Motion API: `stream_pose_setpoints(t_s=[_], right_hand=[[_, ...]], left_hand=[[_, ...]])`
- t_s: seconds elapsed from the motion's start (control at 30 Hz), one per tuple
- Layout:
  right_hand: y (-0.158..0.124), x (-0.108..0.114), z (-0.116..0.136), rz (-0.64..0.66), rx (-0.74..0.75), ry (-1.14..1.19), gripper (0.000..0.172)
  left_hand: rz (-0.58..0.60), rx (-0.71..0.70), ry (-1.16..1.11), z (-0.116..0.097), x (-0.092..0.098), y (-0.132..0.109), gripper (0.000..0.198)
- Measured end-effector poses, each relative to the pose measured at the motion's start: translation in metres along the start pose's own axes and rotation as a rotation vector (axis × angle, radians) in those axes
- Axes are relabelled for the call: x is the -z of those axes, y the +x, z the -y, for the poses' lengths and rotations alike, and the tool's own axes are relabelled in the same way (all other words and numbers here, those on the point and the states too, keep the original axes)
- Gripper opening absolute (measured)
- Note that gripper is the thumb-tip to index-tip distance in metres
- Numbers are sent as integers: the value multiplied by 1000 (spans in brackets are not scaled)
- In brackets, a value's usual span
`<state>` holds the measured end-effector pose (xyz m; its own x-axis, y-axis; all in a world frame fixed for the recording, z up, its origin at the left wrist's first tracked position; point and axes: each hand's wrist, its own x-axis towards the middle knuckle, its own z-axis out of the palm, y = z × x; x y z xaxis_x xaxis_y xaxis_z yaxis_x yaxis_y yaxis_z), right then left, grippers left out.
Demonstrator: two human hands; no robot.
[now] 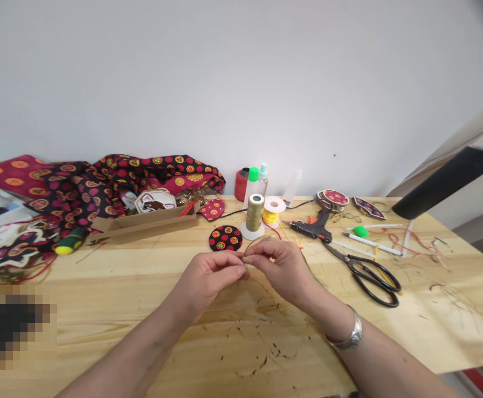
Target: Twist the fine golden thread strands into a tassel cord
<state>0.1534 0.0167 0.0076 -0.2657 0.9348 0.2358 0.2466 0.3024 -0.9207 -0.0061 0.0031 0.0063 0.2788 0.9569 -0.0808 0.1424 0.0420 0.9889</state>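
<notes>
Over the middle of the table, my left hand [213, 276] and my right hand [280, 268] meet, thumbs and forefingers pinched close together. Between them runs a thin olive-green cord [261, 287], with a strand trailing down toward the wood. Both hands are closed on this cord; the exact spot where they grip it is partly hidden by the fingers. Just beyond the fingertips lies a round black fabric disc [225, 238] with red and yellow flowers. Behind my right hand stands an olive thread spool [255, 213], beside a spool of yellow cord [274, 210].
Black-handled scissors [374, 276] and a hot glue gun [313, 226] lie on the right. Bottles [252, 188] stand by the wall. Patterned fabric [112, 177] and a cardboard box [145, 224] fill the back left. A black lamp-like bar [448, 182] juts in at the right.
</notes>
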Motion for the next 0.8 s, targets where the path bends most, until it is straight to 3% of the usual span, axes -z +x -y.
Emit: stream_pose_setpoints(t_s=[0.17, 0.5, 0.63, 0.8], right_hand=[[1, -1, -4, -7, -71, 5, 11], [3, -3, -6, 29, -195, 135, 8], [3, -5, -8, 16, -191, 109, 8], [0, -7, -8, 11, -130, 14, 8]], left_hand=[[-24, -40, 164, -1, -2, -1, 16], [-209, -412, 551, 9, -10, -5, 18], [-277, -596, 707, 12, -11, -6, 20], [-299, -630, 789, 17, -13, -5, 20]])
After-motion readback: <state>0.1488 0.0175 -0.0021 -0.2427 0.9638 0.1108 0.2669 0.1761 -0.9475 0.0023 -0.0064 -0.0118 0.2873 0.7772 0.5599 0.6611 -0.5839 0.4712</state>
